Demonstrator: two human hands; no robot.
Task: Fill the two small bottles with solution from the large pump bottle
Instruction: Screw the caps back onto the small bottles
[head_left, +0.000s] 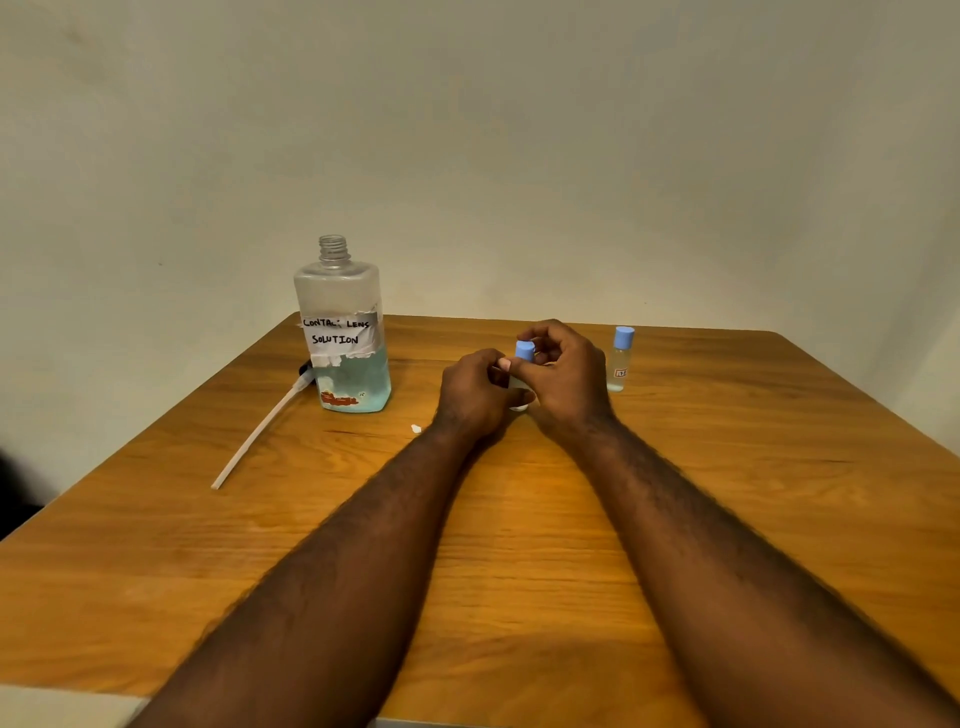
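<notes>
Wooden table (519, 519) against a plain wall. At the back, large pump bottle (343, 332), neck open, part-full of blue solution; pump (260, 431) lying just left of it. Right of the large bottle, left hand (475, 395) and right hand (563, 369) both curled round blue-capped small bottle (524, 352). Farther right, second small bottle (621, 358), upright, capped.

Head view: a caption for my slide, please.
Left hand and right hand grip a small clear blue-capped bottle at wooden table.
</notes>
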